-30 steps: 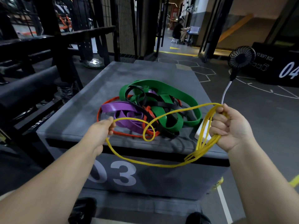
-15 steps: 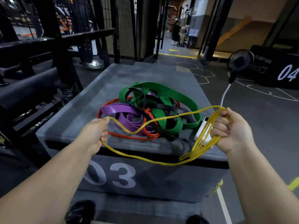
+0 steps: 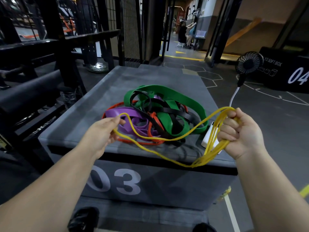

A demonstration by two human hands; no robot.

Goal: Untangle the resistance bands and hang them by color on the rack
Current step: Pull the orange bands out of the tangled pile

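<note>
Grey padded box (image 3: 167,186) marked 03, centre. Black box (image 3: 284,71) marked 04, far right; small black fan (image 3: 249,62) near it. Dark floor (image 3: 267,124), white and yellow lines. Wire mesh panel (image 3: 130,30) behind. Lighting dim.

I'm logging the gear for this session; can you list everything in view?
yellow band: loops, count unclear, yellow, stretched between both hands
green bands: count unclear, green, in the tangle on the box
purple band: at least one, purple, tangle's left side
orange band: at least one, orange, in the tangle
black bands: count unclear, black, woven through the tangle
box marked 03: one, grey, directly ahead
white device: one, white, box's right edge
fan: one, black, right of the box
box marked 04: one, black, far right
rack: one, black, left
left hand: pinches yellow band
right hand: grips bunched yellow loops
</note>
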